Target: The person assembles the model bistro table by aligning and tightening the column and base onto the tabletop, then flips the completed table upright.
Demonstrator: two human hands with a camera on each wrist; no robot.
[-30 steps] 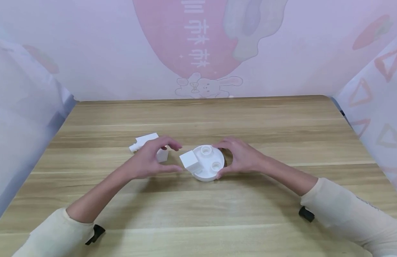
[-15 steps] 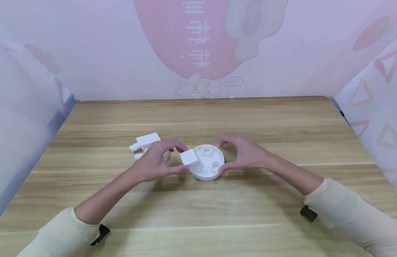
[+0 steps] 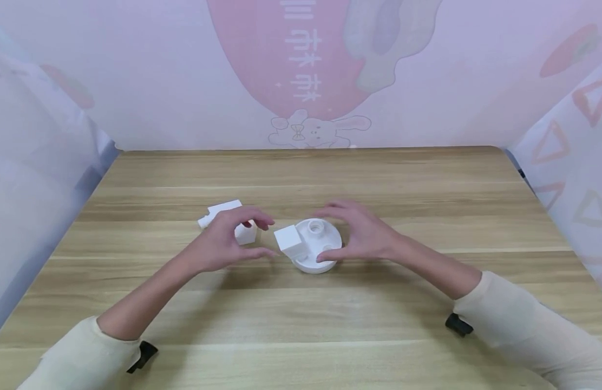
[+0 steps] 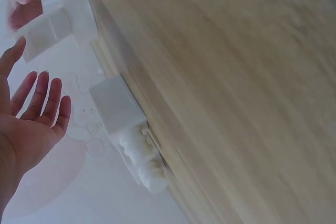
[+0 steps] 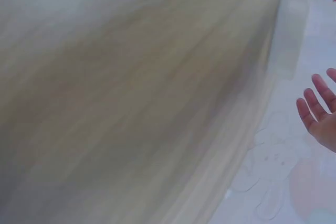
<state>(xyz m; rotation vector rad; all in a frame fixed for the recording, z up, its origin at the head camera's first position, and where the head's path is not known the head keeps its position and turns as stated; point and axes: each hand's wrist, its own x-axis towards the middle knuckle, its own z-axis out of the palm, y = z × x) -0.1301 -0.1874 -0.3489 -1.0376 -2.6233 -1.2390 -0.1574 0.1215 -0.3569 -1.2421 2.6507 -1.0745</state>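
A round white base (image 3: pixel 311 267) with raised ring sockets lies mid-table. On its left side stands a white block (image 3: pixel 288 238), seated at a tilt. My left hand (image 3: pixel 220 244) is just left of this block, thumb and fingers spread and apart from it. My right hand (image 3: pixel 361 233) arches over the base's right side, its thumb in front of one socket; whether it touches the base is unclear. Behind my left hand lie two more white blocks (image 3: pixel 245 233), partly hidden. In the left wrist view, threaded ends (image 4: pixel 139 145) project from these blocks.
The wood-grain table (image 3: pixel 301 325) reaches back to a printed pink-and-white backdrop (image 3: pixel 159 81). White cloth walls (image 3: pixel 33 162) flank it on both sides.
My left hand came right to the block on the base, thumb and fingers at its sides, then drew back left off it. My right hand shifted left, its thumb now over the base.
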